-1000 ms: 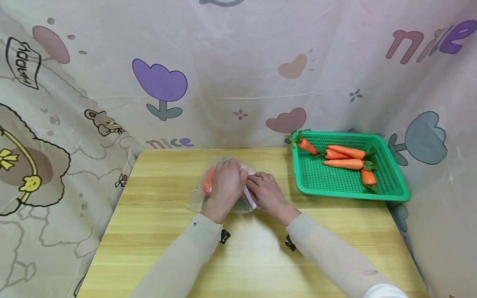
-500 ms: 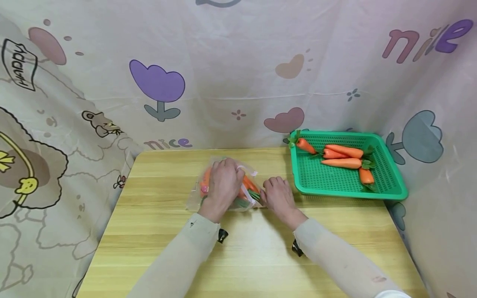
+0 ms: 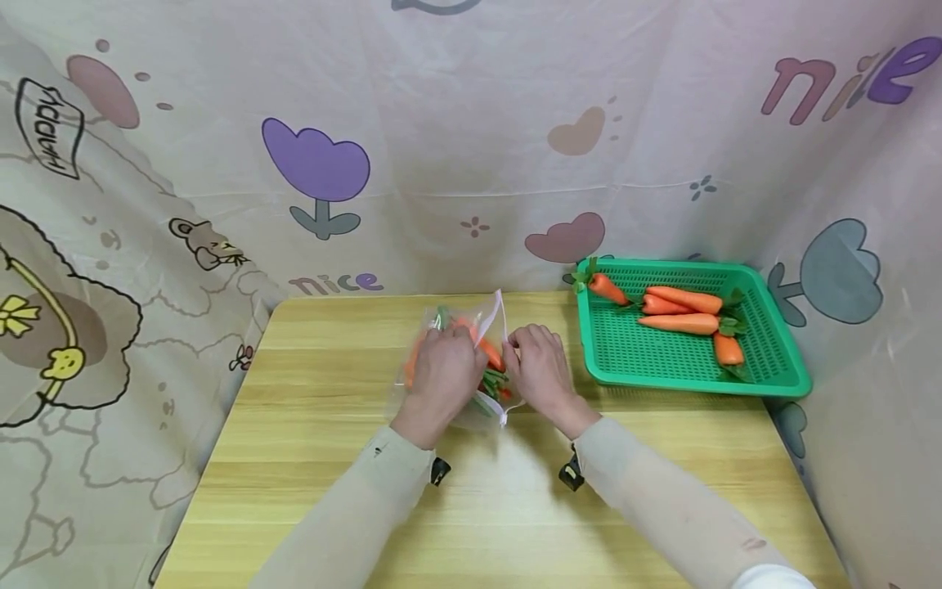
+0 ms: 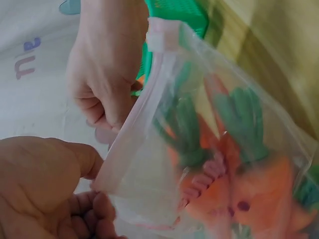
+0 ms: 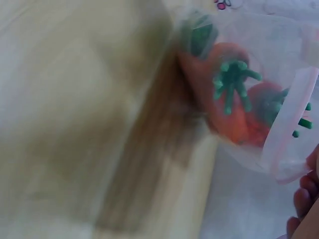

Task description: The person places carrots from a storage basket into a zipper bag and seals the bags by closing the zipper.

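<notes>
A clear zip bag (image 3: pixel 491 405) with a pale pink strip along its mouth lies on the table, its mouth facing right and spread apart. Inside are several orange toy carrots (image 4: pixel 259 194) with green tops. My left hand (image 3: pixel 445 372) lies over the bag and pinches the near side of its mouth between thumb and fingers. On the other side of the mouth, my right hand (image 3: pixel 542 376) grips the edge with curled fingers. A whitish slider (image 4: pixel 162 37) sits at one end of the strip. Part of the bag is hidden under my left hand.
A green plastic basket (image 3: pixel 625 380) stands at the table's back right, holding several carrots (image 3: pixel 680 324) along its far and right sides. Patterned curtains (image 3: pixel 456 147) hang behind and beside the wooden table (image 3: pixel 316 458).
My right hand has gone right from the strip, then back up to the bag's edge. The bag's mouth has spread apart, showing carrots inside. My left hand has stayed on the bag.
</notes>
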`<state>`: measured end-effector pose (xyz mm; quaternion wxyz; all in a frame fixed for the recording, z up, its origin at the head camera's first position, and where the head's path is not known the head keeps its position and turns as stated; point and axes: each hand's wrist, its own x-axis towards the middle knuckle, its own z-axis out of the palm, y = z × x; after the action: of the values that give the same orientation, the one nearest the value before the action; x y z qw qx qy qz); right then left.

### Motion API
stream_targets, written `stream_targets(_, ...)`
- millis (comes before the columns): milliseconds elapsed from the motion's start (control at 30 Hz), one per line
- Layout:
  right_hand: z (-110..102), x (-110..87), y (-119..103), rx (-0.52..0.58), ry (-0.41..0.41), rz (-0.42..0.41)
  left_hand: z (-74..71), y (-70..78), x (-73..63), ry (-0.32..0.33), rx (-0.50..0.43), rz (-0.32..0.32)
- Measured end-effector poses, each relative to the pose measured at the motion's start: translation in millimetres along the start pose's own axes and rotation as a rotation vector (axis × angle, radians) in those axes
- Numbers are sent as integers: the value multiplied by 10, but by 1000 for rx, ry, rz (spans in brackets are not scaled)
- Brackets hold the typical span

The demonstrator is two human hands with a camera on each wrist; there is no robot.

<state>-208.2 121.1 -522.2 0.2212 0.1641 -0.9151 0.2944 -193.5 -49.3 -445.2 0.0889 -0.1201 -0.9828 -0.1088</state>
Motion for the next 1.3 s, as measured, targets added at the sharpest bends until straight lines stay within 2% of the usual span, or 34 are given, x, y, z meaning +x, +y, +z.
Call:
stream_targets(67, -22, 45, -28, -9, -8, 17, -72, -2, 11, 12, -52, -47)
stream_targets(167, -38, 95, -67, -20, -49, 45, -184, -12, 14, 70, -103, -94)
stream_targets(300, -42, 142, -136, 5, -94, 47, -260, -26, -3, 129, -94, -108)
stream_targets(367, -46, 152, -177, 33, -97, 34, -257, -30, -5, 122, -71, -109)
stream_targets(467, -61, 142, -219, 86, -65, 25, -233, -29, 3, 75, -36, -115)
stream_targets(600, -96, 112, -226, 103, -17, 71, -207, -10, 16, 1, 14, -96)
stream_targets(700, -110, 91, -189, 8, -46, 121, -173, 19, 12, -22, 53, -56)
stream_targets(867, -81, 40, -83, -187, -161, 173, -20, 67, -4, -3, 175, 27)
stream_targets(1000, -44, -13, 7, -240, -221, 198, 115, 66, -29, 29, 255, 99)
stream_targets(1200, 7, -52, 111, -254, -231, 227, 292, -31, -60, 159, 214, 252)
stream_targets(1300, 20, -56, 134, -264, -220, 217, 359, -84, -62, 196, 173, 276)
